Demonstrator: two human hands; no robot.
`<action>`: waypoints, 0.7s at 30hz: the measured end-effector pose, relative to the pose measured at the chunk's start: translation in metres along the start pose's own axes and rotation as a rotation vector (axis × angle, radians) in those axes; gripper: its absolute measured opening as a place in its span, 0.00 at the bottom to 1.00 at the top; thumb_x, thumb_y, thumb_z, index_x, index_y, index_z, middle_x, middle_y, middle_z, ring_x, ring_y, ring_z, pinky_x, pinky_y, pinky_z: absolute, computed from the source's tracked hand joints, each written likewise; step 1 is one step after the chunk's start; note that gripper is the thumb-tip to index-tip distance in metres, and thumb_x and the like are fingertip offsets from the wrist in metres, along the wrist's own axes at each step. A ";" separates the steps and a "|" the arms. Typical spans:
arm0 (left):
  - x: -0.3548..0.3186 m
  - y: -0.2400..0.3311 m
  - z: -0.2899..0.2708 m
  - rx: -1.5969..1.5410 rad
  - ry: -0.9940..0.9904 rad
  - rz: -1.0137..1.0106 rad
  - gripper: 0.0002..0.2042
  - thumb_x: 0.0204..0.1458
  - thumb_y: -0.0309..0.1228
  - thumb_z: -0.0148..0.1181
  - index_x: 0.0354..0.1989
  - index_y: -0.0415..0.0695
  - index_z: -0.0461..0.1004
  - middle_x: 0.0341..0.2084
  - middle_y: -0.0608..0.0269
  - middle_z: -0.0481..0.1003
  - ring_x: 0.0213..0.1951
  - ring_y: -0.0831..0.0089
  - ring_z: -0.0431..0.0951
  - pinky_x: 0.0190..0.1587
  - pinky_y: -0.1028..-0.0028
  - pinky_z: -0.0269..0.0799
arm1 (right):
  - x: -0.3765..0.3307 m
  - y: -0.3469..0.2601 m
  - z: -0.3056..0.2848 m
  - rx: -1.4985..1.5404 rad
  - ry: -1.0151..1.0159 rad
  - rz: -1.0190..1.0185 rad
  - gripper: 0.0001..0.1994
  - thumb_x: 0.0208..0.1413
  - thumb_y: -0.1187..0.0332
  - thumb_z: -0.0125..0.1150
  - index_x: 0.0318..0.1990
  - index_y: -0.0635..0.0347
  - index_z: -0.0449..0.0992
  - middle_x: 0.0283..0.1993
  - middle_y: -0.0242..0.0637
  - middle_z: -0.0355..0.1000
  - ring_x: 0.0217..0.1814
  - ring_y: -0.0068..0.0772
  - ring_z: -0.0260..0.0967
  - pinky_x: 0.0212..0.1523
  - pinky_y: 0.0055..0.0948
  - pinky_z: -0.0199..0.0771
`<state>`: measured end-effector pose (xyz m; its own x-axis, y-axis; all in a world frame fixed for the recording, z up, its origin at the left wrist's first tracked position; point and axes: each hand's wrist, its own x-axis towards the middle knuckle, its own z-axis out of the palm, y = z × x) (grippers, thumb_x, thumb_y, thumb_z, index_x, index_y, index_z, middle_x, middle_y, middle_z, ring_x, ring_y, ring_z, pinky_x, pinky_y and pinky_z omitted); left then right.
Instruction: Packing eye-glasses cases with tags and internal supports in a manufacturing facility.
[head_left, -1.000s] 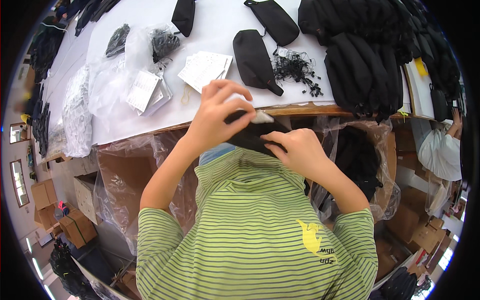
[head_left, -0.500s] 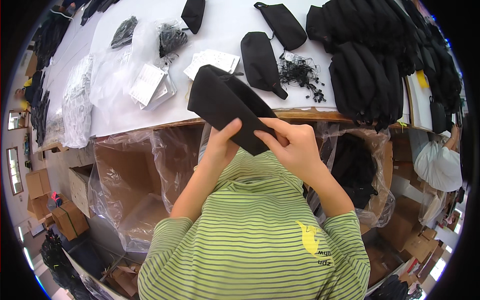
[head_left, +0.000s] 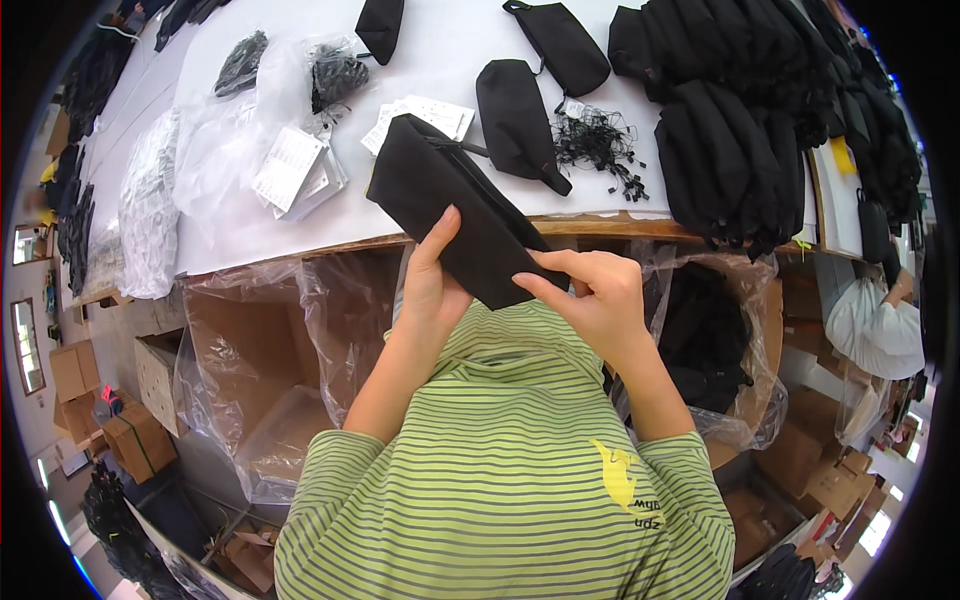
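Black fabric pouch gripped by both left hand and right hand, white tags behind.

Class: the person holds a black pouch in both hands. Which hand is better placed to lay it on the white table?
Probably the left hand: it grips the black pouch mid-body, while the right hand only pinches its lower corner.

Matt black cloth pouch; glossy clear plastic bags; smooth white tabletop.
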<state>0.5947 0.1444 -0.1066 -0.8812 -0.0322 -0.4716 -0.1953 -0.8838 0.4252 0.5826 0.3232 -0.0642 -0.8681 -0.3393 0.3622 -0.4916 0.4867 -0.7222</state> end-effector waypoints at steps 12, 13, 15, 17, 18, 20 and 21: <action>0.008 0.001 -0.013 0.125 -0.060 -0.018 0.15 0.55 0.39 0.60 0.46 0.44 0.74 0.41 0.62 0.77 0.45 0.67 0.76 0.52 0.64 0.70 | 0.009 0.004 -0.018 0.146 -0.248 0.305 0.06 0.50 0.68 0.65 0.34 0.58 0.82 0.11 0.29 0.54 0.12 0.15 0.47 0.16 0.21 0.47; 0.008 0.000 -0.012 0.126 -0.060 -0.019 0.15 0.55 0.39 0.60 0.46 0.44 0.74 0.41 0.62 0.77 0.45 0.67 0.76 0.52 0.64 0.70 | 0.009 0.005 -0.018 0.100 -0.240 0.259 0.05 0.49 0.68 0.65 0.33 0.57 0.81 0.10 0.29 0.51 0.12 0.16 0.45 0.16 0.21 0.46; 0.009 -0.002 -0.012 0.096 -0.022 -0.020 0.16 0.55 0.38 0.60 0.47 0.43 0.73 0.41 0.61 0.77 0.45 0.66 0.76 0.53 0.64 0.69 | 0.006 0.004 -0.019 0.093 -0.192 0.285 0.06 0.48 0.68 0.66 0.33 0.57 0.81 0.10 0.30 0.51 0.12 0.17 0.45 0.16 0.22 0.47; 0.011 0.000 -0.013 0.117 -0.033 -0.024 0.16 0.54 0.38 0.61 0.48 0.43 0.73 0.42 0.61 0.77 0.45 0.66 0.76 0.53 0.63 0.69 | 0.005 0.004 -0.018 0.086 -0.143 0.312 0.06 0.47 0.67 0.66 0.33 0.56 0.81 0.10 0.30 0.51 0.11 0.18 0.45 0.16 0.23 0.47; 0.011 0.001 -0.013 0.138 -0.045 -0.029 0.17 0.54 0.38 0.61 0.48 0.43 0.73 0.43 0.60 0.77 0.46 0.66 0.76 0.53 0.62 0.70 | 0.004 0.004 -0.016 0.102 -0.102 0.329 0.06 0.47 0.67 0.66 0.33 0.55 0.81 0.09 0.30 0.51 0.11 0.19 0.46 0.16 0.23 0.48; 0.008 -0.002 -0.010 0.144 -0.036 -0.024 0.17 0.53 0.36 0.62 0.49 0.43 0.72 0.42 0.60 0.77 0.46 0.65 0.76 0.53 0.62 0.70 | 0.004 0.003 -0.012 0.120 -0.062 0.345 0.06 0.47 0.68 0.66 0.33 0.55 0.81 0.09 0.31 0.52 0.10 0.20 0.46 0.16 0.24 0.49; 0.007 -0.003 -0.009 0.149 -0.027 -0.017 0.18 0.52 0.35 0.63 0.49 0.43 0.71 0.42 0.60 0.77 0.46 0.65 0.76 0.53 0.62 0.71 | 0.005 0.001 -0.010 0.108 -0.124 0.338 0.05 0.47 0.68 0.66 0.32 0.54 0.81 0.09 0.31 0.53 0.10 0.22 0.48 0.16 0.24 0.50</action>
<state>0.5934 0.1429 -0.1183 -0.8880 -0.0030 -0.4598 -0.2708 -0.8047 0.5283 0.5773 0.3304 -0.0575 -0.9621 -0.2719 0.0232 -0.1624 0.5023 -0.8493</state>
